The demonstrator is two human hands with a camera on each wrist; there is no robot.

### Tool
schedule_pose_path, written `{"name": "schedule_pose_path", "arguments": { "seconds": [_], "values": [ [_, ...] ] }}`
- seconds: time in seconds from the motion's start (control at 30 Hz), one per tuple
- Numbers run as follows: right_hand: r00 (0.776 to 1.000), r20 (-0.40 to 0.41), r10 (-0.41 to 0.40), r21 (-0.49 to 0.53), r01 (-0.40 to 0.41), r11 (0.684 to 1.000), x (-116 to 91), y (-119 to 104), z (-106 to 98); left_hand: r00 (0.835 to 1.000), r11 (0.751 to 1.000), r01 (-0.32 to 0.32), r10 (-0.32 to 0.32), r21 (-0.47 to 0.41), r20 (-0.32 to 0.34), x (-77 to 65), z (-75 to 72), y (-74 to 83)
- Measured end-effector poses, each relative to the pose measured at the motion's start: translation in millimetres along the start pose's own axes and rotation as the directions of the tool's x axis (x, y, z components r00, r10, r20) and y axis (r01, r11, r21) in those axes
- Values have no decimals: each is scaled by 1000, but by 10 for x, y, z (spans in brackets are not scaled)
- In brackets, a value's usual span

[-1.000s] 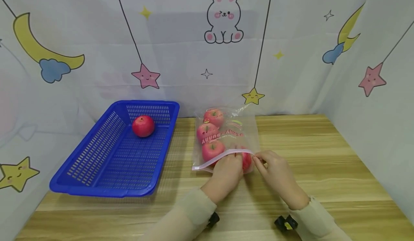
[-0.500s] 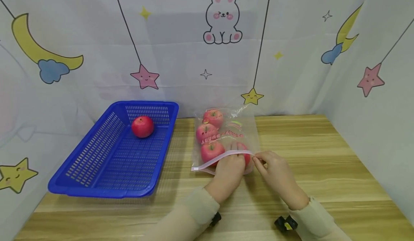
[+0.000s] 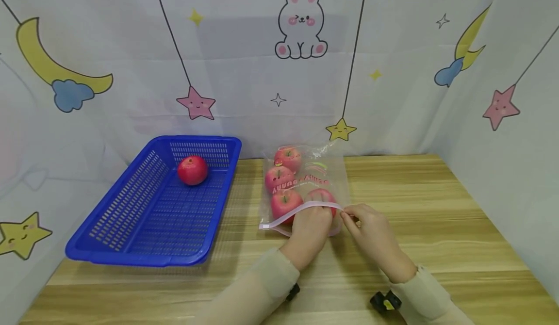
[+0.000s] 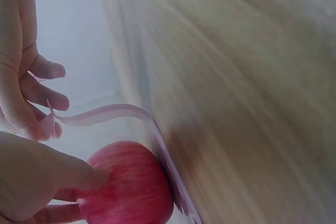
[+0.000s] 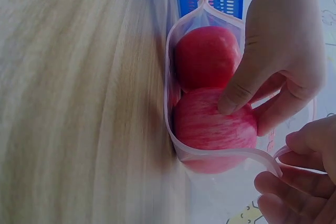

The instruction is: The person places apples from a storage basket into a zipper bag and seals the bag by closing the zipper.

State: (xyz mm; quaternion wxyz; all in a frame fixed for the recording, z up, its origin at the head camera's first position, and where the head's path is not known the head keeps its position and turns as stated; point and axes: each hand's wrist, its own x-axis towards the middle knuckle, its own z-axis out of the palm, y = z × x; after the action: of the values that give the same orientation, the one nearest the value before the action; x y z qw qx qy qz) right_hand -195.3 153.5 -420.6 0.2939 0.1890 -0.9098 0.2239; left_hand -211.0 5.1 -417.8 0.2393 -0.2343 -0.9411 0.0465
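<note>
A clear zip bag (image 3: 338, 170) with a pink zip edge lies on the table, its mouth toward me. Several apples show inside, such as the front left apple (image 3: 286, 203). My left hand (image 3: 311, 230) reaches into the mouth and grips an apple (image 5: 215, 121), thumb on its near side and fingers round the other; in the head view the zip edge hides its fingertips. At the mouth's right corner, my right hand (image 3: 371, 228) pinches the zip edge, which the right wrist view shows held up between thumb and fingers (image 5: 299, 182).
To the left stands a blue plastic basket (image 3: 153, 259) holding one red fruit (image 3: 192, 170). Behind the wooden table (image 3: 415, 203) hangs a white printed cloth (image 3: 244, 73), which also lines the sides.
My left hand has shifted slightly right, and the apple it grips now sits further into the bag. My right hand stays at the corner of the bag.
</note>
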Motion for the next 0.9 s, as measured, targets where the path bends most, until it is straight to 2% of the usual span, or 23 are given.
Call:
{"name": "schedule_pose_path", "arguments": {
  "seconds": [0.1, 0.37, 0.57, 0.8, 0.9],
  "values": [
    [1000, 7, 10, 2, -10, 1000, 7, -5, -5, 1000, 1000, 18, -18, 13, 23, 14, 8, 20],
    [1000, 16, 14, 4, -14, 1000, 13, -13, -6, 1000, 993, 20, -22, 113, 20, 42, 66, 50],
    [999, 24, 26, 10, -26, 1000, 22, -32, -1, 999, 990, 32, -34, 138, 10, 52, 114, 64],
    [1000, 8, 9, 16, -9, 1000, 32, -34, 4, 998, 985, 57, -51, 161, -42, 105, 174, 79],
    [1000, -1, 1, 16, -1, 1000, 36, -36, 5, 998, 980, 57, -53, 188, -27, 137, 160, 82]
  ]
}}
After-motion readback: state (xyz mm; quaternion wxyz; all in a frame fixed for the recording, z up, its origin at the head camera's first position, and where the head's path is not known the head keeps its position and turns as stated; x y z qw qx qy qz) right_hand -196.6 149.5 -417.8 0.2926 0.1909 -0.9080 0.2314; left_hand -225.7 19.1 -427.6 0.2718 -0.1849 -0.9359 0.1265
